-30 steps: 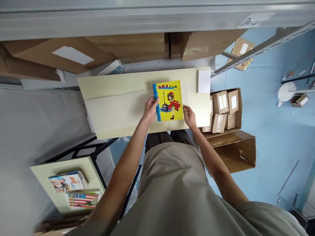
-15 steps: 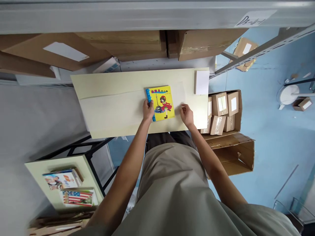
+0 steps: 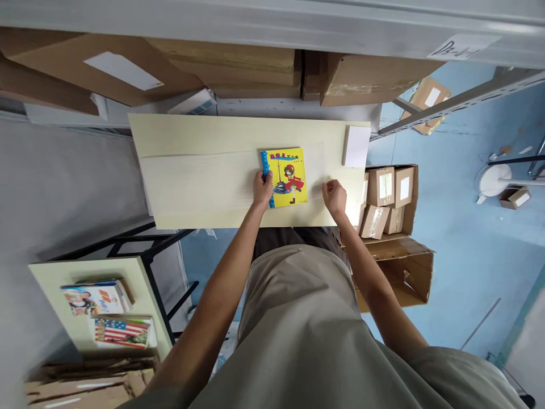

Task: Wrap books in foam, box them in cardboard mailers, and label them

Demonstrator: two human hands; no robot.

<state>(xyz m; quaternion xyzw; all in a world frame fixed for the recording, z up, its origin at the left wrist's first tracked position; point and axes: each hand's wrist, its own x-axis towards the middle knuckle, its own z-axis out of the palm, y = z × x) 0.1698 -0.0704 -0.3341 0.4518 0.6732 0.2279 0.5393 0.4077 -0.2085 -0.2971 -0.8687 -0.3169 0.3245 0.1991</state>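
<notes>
A yellow book (image 3: 293, 176) with a blue spine strip and a cartoon figure in red lies on a long, thin whitish sheet of paper (image 3: 200, 182). My left hand (image 3: 263, 190) grips the book's left edge, thumb on top of the cover. At the sheet's right end, to the right of the book, my right hand (image 3: 334, 197) is closed with its fingertips pinched together. Whether the sheet's edge is between those fingers I cannot make out. Both lie on a pale yellow tabletop (image 3: 238, 130).
A white pad (image 3: 357, 146) sits at the table's right corner. Cardboard boxes (image 3: 378, 74) fill the shelf behind it. To the right is an open carton (image 3: 411, 207) holding several small boxes. At lower left, a side table (image 3: 55, 278) carries books (image 3: 123, 332).
The view has shifted slightly, so the table and book appear a little further right. My left hand still grips the book; my right hand stays closed near the sheet's right end.
</notes>
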